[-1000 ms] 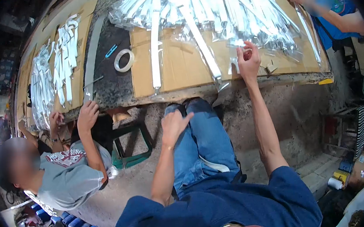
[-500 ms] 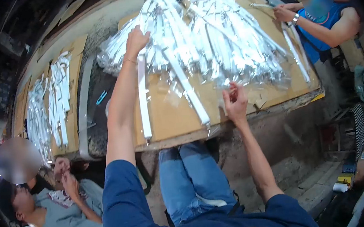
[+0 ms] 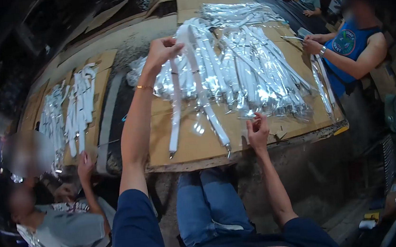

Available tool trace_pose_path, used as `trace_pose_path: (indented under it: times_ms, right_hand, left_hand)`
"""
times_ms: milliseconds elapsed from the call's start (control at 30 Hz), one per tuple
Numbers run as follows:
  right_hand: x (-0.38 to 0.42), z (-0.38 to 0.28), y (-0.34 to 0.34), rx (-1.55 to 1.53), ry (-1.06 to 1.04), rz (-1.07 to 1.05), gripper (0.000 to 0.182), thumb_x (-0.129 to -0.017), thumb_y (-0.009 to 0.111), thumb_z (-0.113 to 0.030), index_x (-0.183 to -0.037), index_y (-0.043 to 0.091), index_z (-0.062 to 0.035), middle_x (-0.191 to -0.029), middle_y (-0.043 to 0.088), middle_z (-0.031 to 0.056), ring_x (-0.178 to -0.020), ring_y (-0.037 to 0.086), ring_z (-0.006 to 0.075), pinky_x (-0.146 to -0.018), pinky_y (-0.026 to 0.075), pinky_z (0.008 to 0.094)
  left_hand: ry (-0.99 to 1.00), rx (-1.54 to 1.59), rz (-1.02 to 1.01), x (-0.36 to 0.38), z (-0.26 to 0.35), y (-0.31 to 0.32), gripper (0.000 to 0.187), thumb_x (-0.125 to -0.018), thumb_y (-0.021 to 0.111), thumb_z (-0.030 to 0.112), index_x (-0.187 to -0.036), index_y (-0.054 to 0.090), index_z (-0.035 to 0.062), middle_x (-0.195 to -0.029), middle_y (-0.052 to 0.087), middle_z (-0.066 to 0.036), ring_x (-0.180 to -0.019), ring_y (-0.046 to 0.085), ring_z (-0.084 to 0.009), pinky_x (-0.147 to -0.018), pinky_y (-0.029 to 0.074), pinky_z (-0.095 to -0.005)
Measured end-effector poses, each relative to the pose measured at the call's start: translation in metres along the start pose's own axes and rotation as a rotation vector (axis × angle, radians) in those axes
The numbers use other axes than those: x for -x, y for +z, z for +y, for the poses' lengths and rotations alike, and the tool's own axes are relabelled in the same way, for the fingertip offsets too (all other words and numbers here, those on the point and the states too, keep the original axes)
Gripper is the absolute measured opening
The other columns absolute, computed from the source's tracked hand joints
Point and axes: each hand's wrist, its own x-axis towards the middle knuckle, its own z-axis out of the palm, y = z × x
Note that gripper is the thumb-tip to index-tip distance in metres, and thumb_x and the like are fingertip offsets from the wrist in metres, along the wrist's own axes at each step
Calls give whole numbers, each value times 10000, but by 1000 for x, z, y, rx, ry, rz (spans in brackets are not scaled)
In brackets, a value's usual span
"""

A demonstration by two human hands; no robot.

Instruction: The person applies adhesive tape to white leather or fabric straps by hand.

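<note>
My left hand [image 3: 165,54] is closed on the upper part of a pair of white suspenders [image 3: 176,118], raised over the front of a pile. Two strap legs hang from it toward the table's near edge, with metal clips at their ends. Behind lies the large pile of white straps in clear plastic sleeves [image 3: 264,69]. My right hand [image 3: 258,134] is at the pile's front edge, palm up, its fingers loosely curled and thumb apart, near some clear plastic. Nothing shows in it.
Cardboard [image 3: 162,148] covers the table. On the left, more white straps [image 3: 81,96] lie on another cardboard sheet, beside a person in a grey shirt [image 3: 70,228]. At right, a person in a blue tank top [image 3: 350,44] handles a strap. Another person [image 3: 310,1] sits farther back.
My left hand has lifted the top of the suspenders off the pile, and the strap legs now hang from it. My right hand stays near the pile's front edge. The view has shifted.
</note>
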Motion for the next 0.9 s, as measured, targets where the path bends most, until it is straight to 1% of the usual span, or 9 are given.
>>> trace_pose_path:
  times_ms: [167, 267, 333, 400, 467, 567, 700, 833, 900]
  right_hand:
    - [-9, -3, -12, -229, 156, 64, 500, -865, 656, 5, -1318, 449, -33, -1084, 557, 67, -698, 556, 98, -597, 473, 254]
    - [-41, -125, -39, -384, 28, 252, 575, -858, 662, 21, -1371, 402, -11, -1252, 504, 95, -853, 619, 146, -702, 511, 266]
    - [-33, -241, -51, -601, -132, 122, 666, -839, 670, 44, -1411, 333, -13, -1301, 467, 102, -968, 635, 185, -798, 527, 297]
    - [-24, -303, -50, -595, -394, -45, 771, -808, 690, 70, -1443, 269, -48, -1309, 460, 127, -1021, 642, 214, -831, 543, 328]
    - [-18, -344, -48, -740, -418, -200, 786, -808, 693, 83, -1448, 260, -61, -1277, 485, 150, -1020, 646, 230, -843, 534, 313]
    - [-11, -366, -49, -794, -202, -264, 838, -767, 734, 90, -1445, 265, -58, -1226, 513, 141, -993, 648, 213, -835, 552, 307]
    - [-2, -360, -55, -788, -247, -338, 852, -744, 720, 123, -1441, 274, -78, -1196, 491, 138, -886, 656, 177, -781, 559, 284]
    - [6, -365, -69, -884, -224, -423, 880, -737, 711, 141, -1457, 260, -88, -1192, 493, 136, -885, 657, 168, -760, 567, 274]
    - [9, -364, -73, -886, -224, -429, 887, -735, 705, 150, -1461, 257, -91, -1193, 493, 134, -884, 658, 164, -741, 570, 264]
  left_hand:
    - [108, 71, 103, 126, 111, -14, 243, -823, 756, 140, -994, 696, -22, -834, 684, -25, -742, 605, -73, -697, 471, -222]
    - [147, 20, 224, 190, 153, -14, 201, -820, 754, 102, -956, 694, -33, -792, 685, -30, -722, 606, -65, -657, 477, -215]
    - [108, 11, 230, 223, 170, -7, 237, -811, 763, 79, -1009, 687, -27, -861, 694, -40, -768, 631, -82, -712, 499, -218]
    - [126, 56, 304, 248, 180, 5, 281, -794, 786, 64, -1038, 677, -25, -873, 700, -55, -789, 640, -91, -713, 504, -217]
    - [156, 92, 334, 270, 189, 19, 348, -778, 802, 51, -1082, 649, -24, -870, 704, -66, -787, 645, -96, -700, 505, -213]
    - [162, 174, 353, 296, 200, 28, 363, -778, 789, 8, -1096, 615, -19, -878, 715, -80, -789, 651, -95, -702, 508, -215]
    - [189, 263, 360, 319, 196, 33, 322, -778, 787, 9, -1056, 625, -4, -850, 710, -79, -800, 643, -84, -690, 492, -211]
    - [169, 286, 330, 334, 198, 35, 337, -788, 776, 3, -1081, 611, -8, -882, 710, -81, -831, 646, -95, -727, 503, -224]
    - [138, 476, 230, 340, 193, 34, 369, -794, 765, -8, -1120, 592, -7, -943, 705, -95, -859, 648, -108, -764, 515, -240]
